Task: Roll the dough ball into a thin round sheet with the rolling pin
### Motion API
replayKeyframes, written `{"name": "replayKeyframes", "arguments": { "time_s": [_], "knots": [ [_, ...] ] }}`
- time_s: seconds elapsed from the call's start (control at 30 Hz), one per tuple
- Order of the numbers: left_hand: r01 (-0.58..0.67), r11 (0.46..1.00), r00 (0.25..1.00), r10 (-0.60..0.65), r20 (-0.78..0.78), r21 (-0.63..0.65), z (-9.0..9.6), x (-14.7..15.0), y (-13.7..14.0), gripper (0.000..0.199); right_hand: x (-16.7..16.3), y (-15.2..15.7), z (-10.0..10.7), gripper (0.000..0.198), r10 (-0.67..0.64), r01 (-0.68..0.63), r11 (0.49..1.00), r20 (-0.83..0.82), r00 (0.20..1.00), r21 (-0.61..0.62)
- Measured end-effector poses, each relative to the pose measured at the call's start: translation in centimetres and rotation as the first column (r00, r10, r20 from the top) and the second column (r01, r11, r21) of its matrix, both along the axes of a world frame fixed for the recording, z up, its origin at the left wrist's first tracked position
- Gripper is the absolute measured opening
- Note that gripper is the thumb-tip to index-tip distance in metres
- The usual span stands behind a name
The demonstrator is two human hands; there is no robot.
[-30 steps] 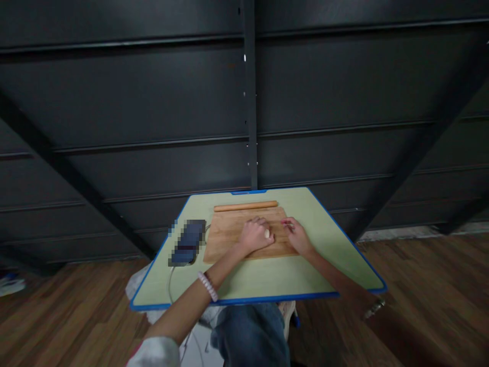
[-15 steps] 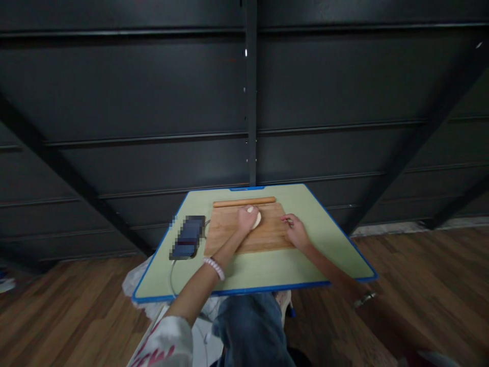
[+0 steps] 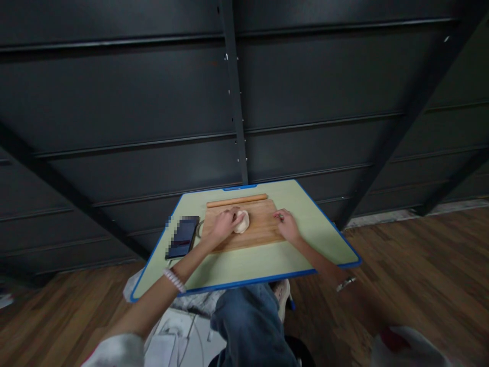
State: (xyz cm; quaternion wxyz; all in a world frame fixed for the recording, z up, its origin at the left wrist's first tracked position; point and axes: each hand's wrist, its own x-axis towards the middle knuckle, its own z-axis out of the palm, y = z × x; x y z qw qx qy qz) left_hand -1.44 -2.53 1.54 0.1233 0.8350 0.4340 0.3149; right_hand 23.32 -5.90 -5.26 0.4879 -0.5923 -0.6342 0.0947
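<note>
A pale, rounded piece of dough (image 3: 242,223) lies on the wooden board (image 3: 260,235). From its left side, my left hand (image 3: 224,225) has its thumb and fingers closed on the dough's edge. My right hand (image 3: 289,226) rests at the board's right edge, apart from the dough. Its fingers are curled in, and a small glint shows near the fingertips; what they hold, if anything, is too small to make out. Along the far edge of the board lies a wooden rolling pin (image 3: 237,201), touched by neither hand.
A phone with a blurred screen (image 3: 182,238) and a cable lies left of the board on the pale green, blue-edged table (image 3: 248,267). A dark metal panel wall (image 3: 171,92) rises behind it. Below are my knees (image 3: 250,326) and a wooden floor (image 3: 405,255).
My left hand has shifted left, from over the dough to its left edge, uncovering more of it. My right hand stays by the board's right edge. The whole view has tilted slightly.
</note>
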Motion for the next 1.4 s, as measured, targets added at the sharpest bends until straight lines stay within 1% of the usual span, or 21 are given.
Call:
{"name": "replayKeyframes", "arguments": {
  "time_s": [0.07, 0.13, 0.2, 0.33, 0.4, 0.5, 0.6, 0.67, 0.77, 0.83, 0.93, 1.0, 1.07, 1.13, 1.2, 1.23, 1.27, 1.33, 1.4],
  "knots": [
    [0.039, 0.990, 0.982, -0.013, -0.187, 0.135, 0.3, 0.7, 0.8, 0.027, 0.0, 0.0, 0.1, 0.023, -0.008, 0.008, 1.000, 0.009, 1.000, -0.004],
    [0.125, 0.973, 0.963, -0.071, -0.261, 0.196, 0.2, 1.9, 1.2, 0.025, -0.1, -0.1, 0.2, 0.024, -0.009, 0.009, 1.000, 0.012, 1.000, -0.013],
    [0.183, 0.964, 0.962, -0.135, -0.239, 0.192, -0.1, 3.1, 0.9, 0.028, -0.1, -0.2, 0.5, 0.023, -0.008, 0.008, 1.000, 0.011, 1.000, -0.015],
    [0.252, 0.954, 0.963, -0.230, -0.141, 0.165, -0.9, 4.6, -0.8, 0.031, -0.2, -0.3, 0.7, 0.021, -0.019, 0.019, 1.000, 0.022, 1.000, -0.002],
    [0.249, 0.955, 0.966, -0.233, -0.111, 0.163, -1.2, 4.9, -1.3, 0.030, -0.2, -0.4, 0.7, 0.020, -0.015, 0.015, 1.000, 0.022, 1.000, 0.000],
    [0.245, 0.958, 0.967, -0.231, -0.104, 0.152, -1.6, 5.2, -1.1, 0.030, -0.1, -0.4, 0.7, 0.021, -0.003, 0.003, 1.000, 0.018, 1.000, -0.002],
    [0.280, 0.948, 0.955, -0.260, -0.141, 0.153, -1.6, 5.6, -0.3, 0.031, -0.1, -0.5, 0.6, 0.021, 0.012, -0.012, 1.000, 0.018, 1.000, -0.005],
    [0.273, 0.951, 0.953, -0.247, -0.176, 0.144, -1.4, 6.1, 0.2, 0.034, -0.1, -0.5, 0.6, 0.021, 0.018, -0.018, 1.000, 0.010, 1.000, -0.003],
    [0.207, 0.973, 0.960, -0.181, -0.214, 0.102, -1.0, 7.1, 0.8, 0.044, -0.1, -0.6, 0.8, 0.020, 0.019, -0.019, 1.000, -0.016, 1.000, 0.000],
    [0.131, 0.989, 0.970, -0.115, -0.214, 0.062, -0.9, 7.7, 1.4, 0.047, -0.1, -0.7, 0.8, 0.020, 0.016, -0.016, 1.000, -0.042, 0.999, 0.000],
    [-0.055, 0.998, 0.986, 0.051, -0.157, -0.020, -0.9, 8.6, 2.4, 0.048, -0.1, -0.7, 0.7, 0.021, 0.008, -0.008, 1.000, -0.085, 0.996, -0.002],
    [-0.187, 0.979, 0.980, 0.180, -0.088, -0.085, -1.1, 9.0, 3.0, 0.047, -0.1, -0.7, 0.6, 0.021, 0.005, -0.004, 1.000, -0.100, 0.995, 0.005],
    [-0.293, 0.946, 0.956, 0.294, -0.015, -0.136, -1.3, 9.2, 3.2, 0.047, 0.0, -0.6, 0.4, 0.022, 0.004, -0.003, 1.000, -0.094, 0.996, 0.016],
    [-0.375, 0.914, 0.920, 0.387, 0.055, -0.154, -1.6, 9.3, 3.0, 0.046, 0.1, -0.5, 0.2, 0.023, -0.004, 0.005, 1.000, -0.075, 0.997, 0.018],
    [-0.425, 0.893, 0.890, 0.442, 0.113, -0.149, -1.9, 9.1, 2.6, 0.044, 0.0, -0.4, 0.2, 0.023, -0.018, 0.019, 1.000, -0.050, 0.999, 0.009],
    [-0.420, 0.896, 0.889, 0.438, 0.134, -0.143, -2.0, 8.8, 2.3, 0.042, 0.0, -0.4, 0.2, 0.023, -0.026, 0.027, 1.000, -0.037, 0.999, 0.005],
    [-0.384, 0.913, 0.903, 0.402, 0.151, -0.135, -2.1, 8.4, 2.0, 0.041, 0.0, -0.3, 0.2, 0.023, -0.037, 0.037, 0.999, -0.021, 0.999, 0.004],
    [-0.245, 0.963, 0.945, 0.262, 0.195, -0.109, -2.3, 7.2, 1.2, 0.037, -0.2, -0.3, 0.3, 0.023, -0.045, 0.045, 0.999, 0.016, 0.999, 0.013],
    [-0.094, 0.993, 0.962, 0.109, 0.252, -0.069, -2.3, 5.4, 0.1, 0.035, -0.4, -0.3, 0.4, 0.026, -0.023, 0.021, 0.999, 0.049, 0.999, 0.033]
  ]
}}
